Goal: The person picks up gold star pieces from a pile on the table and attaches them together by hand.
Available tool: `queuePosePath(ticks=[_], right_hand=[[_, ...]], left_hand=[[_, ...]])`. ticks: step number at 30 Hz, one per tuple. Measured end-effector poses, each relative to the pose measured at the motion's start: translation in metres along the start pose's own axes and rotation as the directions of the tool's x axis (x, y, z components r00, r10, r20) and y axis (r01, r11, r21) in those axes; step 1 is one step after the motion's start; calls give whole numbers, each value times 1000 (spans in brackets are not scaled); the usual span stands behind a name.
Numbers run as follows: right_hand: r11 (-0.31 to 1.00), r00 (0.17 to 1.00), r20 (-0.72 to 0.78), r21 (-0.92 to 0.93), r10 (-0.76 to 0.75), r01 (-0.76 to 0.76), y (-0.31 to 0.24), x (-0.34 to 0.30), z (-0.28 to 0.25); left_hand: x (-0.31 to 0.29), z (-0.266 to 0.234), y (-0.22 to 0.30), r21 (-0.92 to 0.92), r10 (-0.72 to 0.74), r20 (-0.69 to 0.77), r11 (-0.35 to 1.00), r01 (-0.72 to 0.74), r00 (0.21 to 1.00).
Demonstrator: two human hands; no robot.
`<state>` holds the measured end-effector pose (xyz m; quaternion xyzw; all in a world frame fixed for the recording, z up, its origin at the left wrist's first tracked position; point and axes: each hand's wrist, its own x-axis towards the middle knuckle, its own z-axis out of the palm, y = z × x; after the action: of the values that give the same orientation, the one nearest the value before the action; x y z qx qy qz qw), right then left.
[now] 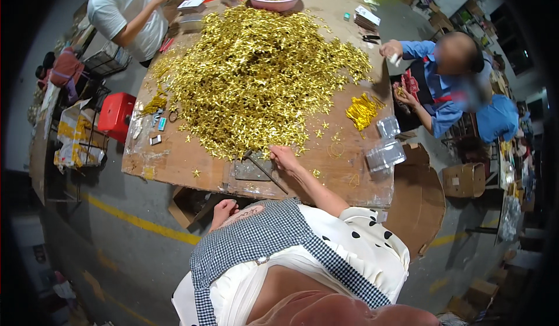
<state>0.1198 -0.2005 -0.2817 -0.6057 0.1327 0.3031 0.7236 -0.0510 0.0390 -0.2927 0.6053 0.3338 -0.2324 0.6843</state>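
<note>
A large heap of shiny gold stars (256,75) covers much of the wooden table. My right hand (283,158) reaches to the heap's near edge, its fingers pinched together among the stars; what they grip is too small to make out. Just left of it lies a hammer (265,172), its head toward the heap and its handle slanting toward me across a dark flat plate (250,171). My left hand (223,211) is held low in front of the table's near edge, fingers curled closed. Anything inside them is hidden.
A pink basin (273,3) of gold pieces stands at the far edge. Clear plastic boxes (385,155) and a bundle of gold strips (363,111) lie at right. Two people work at the sides. A red stool (117,116) stands left; an open carton (192,205) sits below.
</note>
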Motion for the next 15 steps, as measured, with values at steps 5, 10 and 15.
queuePosePath(ticks=[5, 10, 15], right_hand=[[999, 999, -23, 25, -24, 24, 3, -6, -9], [997, 999, -33, 71, -2, 4, 9, -13, -14], [997, 997, -75, 72, -11, 16, 13, -20, -20]], left_hand=[[10, 0, -3, 37, 32, 38, 999, -33, 999], [21, -5, -15, 121, 79, 69, 989, -87, 994], [27, -5, -16, 124, 62, 103, 989, -75, 993]])
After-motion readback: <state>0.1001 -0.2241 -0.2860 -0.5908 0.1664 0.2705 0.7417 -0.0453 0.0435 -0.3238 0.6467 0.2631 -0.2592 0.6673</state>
